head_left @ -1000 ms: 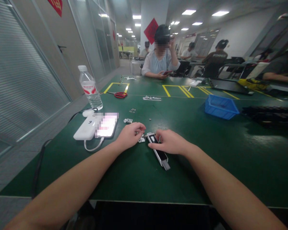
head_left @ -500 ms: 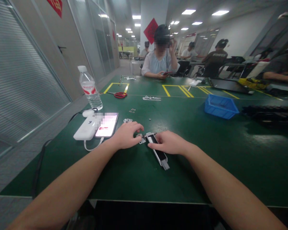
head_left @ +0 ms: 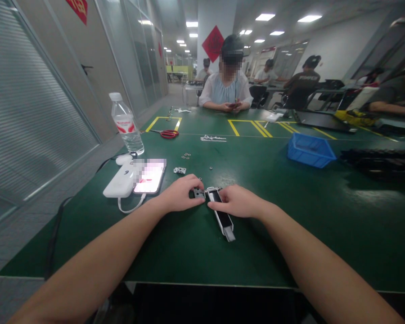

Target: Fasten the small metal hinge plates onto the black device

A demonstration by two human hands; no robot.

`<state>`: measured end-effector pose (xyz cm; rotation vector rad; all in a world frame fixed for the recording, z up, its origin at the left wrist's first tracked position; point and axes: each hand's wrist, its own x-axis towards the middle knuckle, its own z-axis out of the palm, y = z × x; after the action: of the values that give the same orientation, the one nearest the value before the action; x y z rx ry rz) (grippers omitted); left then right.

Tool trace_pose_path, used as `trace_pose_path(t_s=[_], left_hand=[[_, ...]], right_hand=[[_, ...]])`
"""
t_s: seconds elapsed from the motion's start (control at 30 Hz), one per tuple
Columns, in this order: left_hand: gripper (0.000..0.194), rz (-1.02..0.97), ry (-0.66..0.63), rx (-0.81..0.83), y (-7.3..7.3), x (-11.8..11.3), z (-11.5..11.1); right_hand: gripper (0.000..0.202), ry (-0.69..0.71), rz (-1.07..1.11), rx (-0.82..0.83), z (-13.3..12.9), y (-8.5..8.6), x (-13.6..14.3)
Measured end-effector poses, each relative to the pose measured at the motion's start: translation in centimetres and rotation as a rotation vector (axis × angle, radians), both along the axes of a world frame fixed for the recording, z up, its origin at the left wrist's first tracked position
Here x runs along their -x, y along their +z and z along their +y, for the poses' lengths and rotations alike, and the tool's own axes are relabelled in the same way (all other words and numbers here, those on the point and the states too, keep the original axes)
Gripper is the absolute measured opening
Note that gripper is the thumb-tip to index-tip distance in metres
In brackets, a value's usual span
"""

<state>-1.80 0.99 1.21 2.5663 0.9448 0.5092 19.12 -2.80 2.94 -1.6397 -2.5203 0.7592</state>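
My left hand (head_left: pixel 183 194) curves its thumb and fingers round a small grey metal bracket with holes (head_left: pixel 199 193), beside the top end of a long narrow piece. That piece is a white-edged, black-faced metal channel (head_left: pixel 223 217) with a grey tab (head_left: pixel 229 233) at its near end. It lies slanted on the green table, and my right hand (head_left: pixel 241 200) grips its upper part, thumb along the near side. A thin rod crosses its top end between my hands. Behind my left hand lies a second small metal bracket (head_left: pixel 180 170).
Several small rings (head_left: pixel 186 155) and one nut (head_left: pixel 211 168) lie beyond my hands. On the left stand a water bottle (head_left: pixel 127 128), a white power bank (head_left: pixel 119 180) and a lit phone (head_left: pixel 150 176). Red-handled scissors (head_left: pixel 169 134), a blue bin (head_left: pixel 310 150) and a seated person (head_left: pixel 227 87) are farther off.
My left thumb and fingers have closed in round the bracket. The channel's near end has swung slightly left. The person opposite has lowered a raised hand to the phone.
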Motion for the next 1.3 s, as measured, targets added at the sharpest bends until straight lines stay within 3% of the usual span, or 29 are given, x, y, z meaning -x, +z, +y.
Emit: trace_pose_path(t_s=[0.63, 0.77, 0.9, 1.07, 1.3], left_hand=[[0.024, -0.009, 0.044, -0.021, 0.0, -0.4, -0.3], [0.025, -0.002, 0.127, -0.026, 0.4, -0.2, -0.3], [0.020, -0.006, 0.304, -0.203, 0.0, 0.2, 0.5], [0.049, 0.142, 0.512, -0.292, -0.8, 0.7, 1.5], [0.053, 0.112, 0.495, -0.181, -1.1, 0.8, 1.7]], right_hand=[[0.056, 0.029, 0.006, -0.066, 0.1, 0.1, -0.3], [0.057, 0.009, 0.025, -0.074, 0.2, 0.3, -0.5], [0.054, -0.074, 0.050, -0.091, 0.5, 0.4, -1.2], [0.047, -0.171, 0.072, -0.162, 1.3, 0.1, -1.9], [0.041, -0.236, 0.038, -0.222, 2.0, -0.7, -2.4]])
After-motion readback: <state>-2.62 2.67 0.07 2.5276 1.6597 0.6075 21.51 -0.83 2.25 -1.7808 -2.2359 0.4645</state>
